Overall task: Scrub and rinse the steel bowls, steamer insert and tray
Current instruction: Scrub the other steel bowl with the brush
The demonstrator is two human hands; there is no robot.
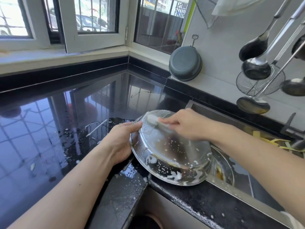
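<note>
A perforated steel steamer insert [170,151] lies upside down and tilted on the counter's front edge beside the sink, streaked with foam. My left hand [123,142] grips its left rim, thumb on top. My right hand [183,125] holds a soapy scrubbing pad [152,120] against the raised far part of the insert's underside. Another steel bowl [222,164] sits in the sink, partly hidden under the insert.
Glossy black counter [66,129], wet and flecked with foam, stretches left to the window. Sink [244,177] at right holds yellow peel strips [264,141] near the tap [292,131]. Ladles and a wire skimmer [260,80] hang on the right wall beside a grey pan [185,63].
</note>
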